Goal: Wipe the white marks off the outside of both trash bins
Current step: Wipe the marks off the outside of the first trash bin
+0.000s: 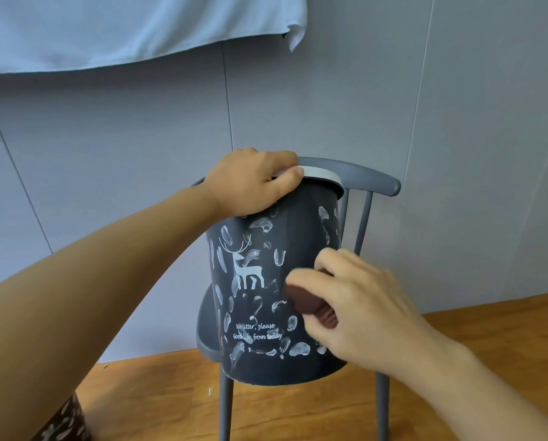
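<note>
A dark trash bin (pixel 298 237) with a white rim, a printed white deer and lettering stands on a grey chair, tilted toward me. Many white smears cover its outside. My left hand (pixel 253 183) grips the rim at the top left. My right hand (pixel 358 307) presses a folded brown cloth (pixel 307 302) against the bin's right side, at mid height. A second bin (pixel 64 421), brown with white smears, shows only partly at the bottom left corner, behind my left arm.
The grey chair (pixel 361 176) stands on a wooden floor (pixel 457 329) against a grey panelled wall. A pale blue cloth (pixel 132 27) hangs across the top left.
</note>
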Tool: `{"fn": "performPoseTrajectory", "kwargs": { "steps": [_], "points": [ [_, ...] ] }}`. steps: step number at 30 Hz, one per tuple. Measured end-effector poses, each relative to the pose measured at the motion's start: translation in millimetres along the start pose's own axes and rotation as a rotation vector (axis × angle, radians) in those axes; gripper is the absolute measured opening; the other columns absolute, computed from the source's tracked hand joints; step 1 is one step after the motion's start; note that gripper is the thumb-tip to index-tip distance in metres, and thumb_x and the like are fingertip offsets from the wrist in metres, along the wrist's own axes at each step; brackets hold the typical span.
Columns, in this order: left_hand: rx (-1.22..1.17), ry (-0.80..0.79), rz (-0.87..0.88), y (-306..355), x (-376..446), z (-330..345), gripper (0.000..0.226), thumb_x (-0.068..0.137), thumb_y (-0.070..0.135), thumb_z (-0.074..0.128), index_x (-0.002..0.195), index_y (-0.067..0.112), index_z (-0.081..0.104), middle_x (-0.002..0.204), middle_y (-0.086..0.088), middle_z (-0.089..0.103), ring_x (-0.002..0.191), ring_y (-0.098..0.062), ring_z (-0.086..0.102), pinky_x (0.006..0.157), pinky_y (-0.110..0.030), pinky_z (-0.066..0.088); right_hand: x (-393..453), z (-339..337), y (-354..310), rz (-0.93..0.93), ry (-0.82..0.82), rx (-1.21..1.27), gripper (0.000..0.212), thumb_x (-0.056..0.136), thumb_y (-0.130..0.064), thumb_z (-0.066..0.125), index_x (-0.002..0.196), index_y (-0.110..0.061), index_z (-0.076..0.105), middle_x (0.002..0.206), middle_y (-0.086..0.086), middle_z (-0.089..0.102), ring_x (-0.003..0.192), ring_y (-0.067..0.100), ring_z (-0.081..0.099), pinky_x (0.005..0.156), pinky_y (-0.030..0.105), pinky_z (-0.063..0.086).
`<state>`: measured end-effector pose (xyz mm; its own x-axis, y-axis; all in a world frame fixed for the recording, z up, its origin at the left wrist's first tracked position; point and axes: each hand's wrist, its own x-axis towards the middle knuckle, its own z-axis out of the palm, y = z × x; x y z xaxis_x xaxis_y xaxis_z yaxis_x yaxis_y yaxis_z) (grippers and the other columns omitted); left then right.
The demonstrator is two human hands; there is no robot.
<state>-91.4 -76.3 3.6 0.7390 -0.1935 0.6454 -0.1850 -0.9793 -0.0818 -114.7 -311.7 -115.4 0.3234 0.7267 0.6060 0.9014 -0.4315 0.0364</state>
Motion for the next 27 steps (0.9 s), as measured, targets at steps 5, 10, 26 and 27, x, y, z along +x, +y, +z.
{"fn": "performPoseTrajectory", "kwargs": {
  "steps": [5,10,26,27],
  "points": [
    [0.011,-0.006,0.001,2.1,0.5,-0.9,0.035,0.099,0.056,0.033,0.080,0.028,0.043,0.057,0.004,0.047,0.059,-0.009,0.048,0.062,-0.036,0.041,1.2,-2.5,0.5,-0.027,-0.052,0.033,0.031,0.086,-0.042,0.063,0.117,-0.039,0.060,0.096,-0.012,0.045,0.087,0.014,0.050,0.058,0.030,0.051],
    [0.010,-0.002,0.015,4.5,1.7,-0.2,0.032,0.104,0.050,0.038,0.081,0.028,0.044,0.059,0.003,0.049,0.059,-0.013,0.049,0.061,-0.036,0.040,7.7,-2.5,1.1,0.111,0.087,0.079,0.033,0.089,-0.041,0.066,0.121,-0.033,0.062,0.100,-0.011,0.053,0.091,0.015,0.054,0.064,0.034,0.055],
    [0.005,0.036,-0.007,-7.9,0.2,1.6,0.044,0.098,0.065,0.031,0.080,0.028,0.046,0.061,0.005,0.051,0.062,-0.012,0.051,0.064,-0.036,0.044,-13.3,3.2,10.5,0.034,-0.170,0.183,0.033,0.091,-0.052,0.066,0.122,-0.049,0.056,0.100,-0.022,0.051,0.091,0.005,0.053,0.071,0.028,0.053],
    [0.004,0.031,-0.013,-9.0,0.4,1.5,0.044,0.097,0.066,0.031,0.085,0.028,0.049,0.063,0.005,0.054,0.064,-0.017,0.052,0.067,-0.037,0.046,-12.9,4.2,10.5,0.058,-0.106,0.174,0.033,0.092,-0.049,0.067,0.123,-0.046,0.057,0.101,-0.020,0.052,0.092,0.006,0.054,0.072,0.031,0.054]
  ]
}}
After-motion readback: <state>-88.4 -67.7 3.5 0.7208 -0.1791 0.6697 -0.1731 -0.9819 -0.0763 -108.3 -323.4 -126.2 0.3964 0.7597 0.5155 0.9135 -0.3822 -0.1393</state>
